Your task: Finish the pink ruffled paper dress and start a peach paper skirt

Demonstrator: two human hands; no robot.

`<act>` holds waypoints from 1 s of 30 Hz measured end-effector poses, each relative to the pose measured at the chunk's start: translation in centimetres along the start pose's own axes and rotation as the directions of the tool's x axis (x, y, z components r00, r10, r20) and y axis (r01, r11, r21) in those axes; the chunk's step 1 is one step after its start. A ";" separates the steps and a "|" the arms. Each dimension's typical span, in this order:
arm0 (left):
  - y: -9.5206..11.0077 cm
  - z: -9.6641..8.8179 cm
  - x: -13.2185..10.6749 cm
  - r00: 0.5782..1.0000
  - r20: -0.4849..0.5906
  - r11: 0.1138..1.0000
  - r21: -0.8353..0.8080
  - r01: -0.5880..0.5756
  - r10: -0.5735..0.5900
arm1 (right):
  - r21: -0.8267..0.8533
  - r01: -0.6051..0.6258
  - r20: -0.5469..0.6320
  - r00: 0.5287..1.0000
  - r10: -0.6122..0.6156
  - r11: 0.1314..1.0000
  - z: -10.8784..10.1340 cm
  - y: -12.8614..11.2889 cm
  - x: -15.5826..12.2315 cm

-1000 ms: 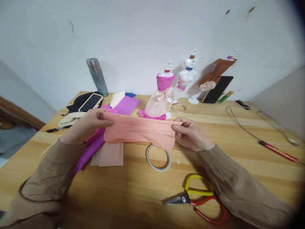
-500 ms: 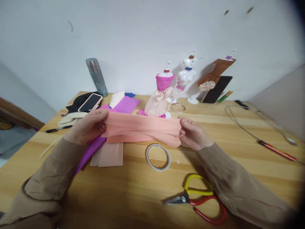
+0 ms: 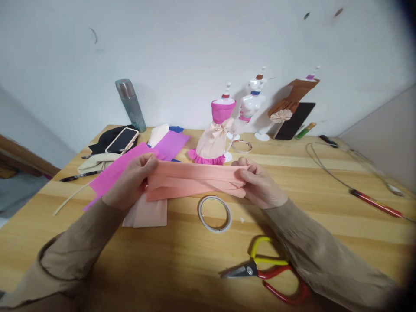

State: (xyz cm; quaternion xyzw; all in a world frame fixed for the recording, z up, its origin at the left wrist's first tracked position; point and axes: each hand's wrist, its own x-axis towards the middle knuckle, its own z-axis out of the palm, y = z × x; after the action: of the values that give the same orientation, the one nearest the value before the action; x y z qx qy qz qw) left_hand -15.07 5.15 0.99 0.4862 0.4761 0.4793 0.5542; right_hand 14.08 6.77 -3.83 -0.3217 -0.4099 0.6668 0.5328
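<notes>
A peach strip of crepe paper or thin fabric stretches between my two hands above the table, its lower layers loosely folded. My left hand pinches its left end; my right hand grips the other end, fingers curled over the edge. Just below the strip lies a roll of double-sided tape. Scissors with one yellow and one red handle rest near my right sleeve. Under my left hand are pale pink sheets and a magenta sheet, both partly covered.
Behind the strip stands a small mannequin in a pink dress, with white mannequins and a brown dress farther right. A bottle and a phone sit back left. A red-handled corded tool lies right.
My hands have come closer together and the peach strip is a little lower and shorter between them. My left hand shifted right, uncovering more of the magenta sheet.
</notes>
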 end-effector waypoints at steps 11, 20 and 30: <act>0.4 0.9 -0.6 0.962 -0.012 0.847 0.476 -0.236 0.274 | -0.164 0.022 -0.080 0.996 -0.035 0.986 0.2 0.4 -0.1; 0.3 0.8 -0.6 0.955 -0.048 0.817 0.530 -0.225 0.294 | -0.152 0.029 -0.134 0.990 -0.049 0.988 0.4 0.0 -0.3; 0.4 1.0 -0.8 0.955 -0.115 0.854 0.486 -0.185 0.273 | -0.152 0.014 -0.150 0.988 -0.037 0.988 0.2 0.5 0.0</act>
State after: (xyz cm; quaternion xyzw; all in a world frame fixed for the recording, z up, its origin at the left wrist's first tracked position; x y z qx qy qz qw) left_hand -14.12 4.26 1.51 0.6142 0.5644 0.4540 0.3133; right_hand 13.73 6.69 -4.18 -0.4059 -0.4212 0.6005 0.5451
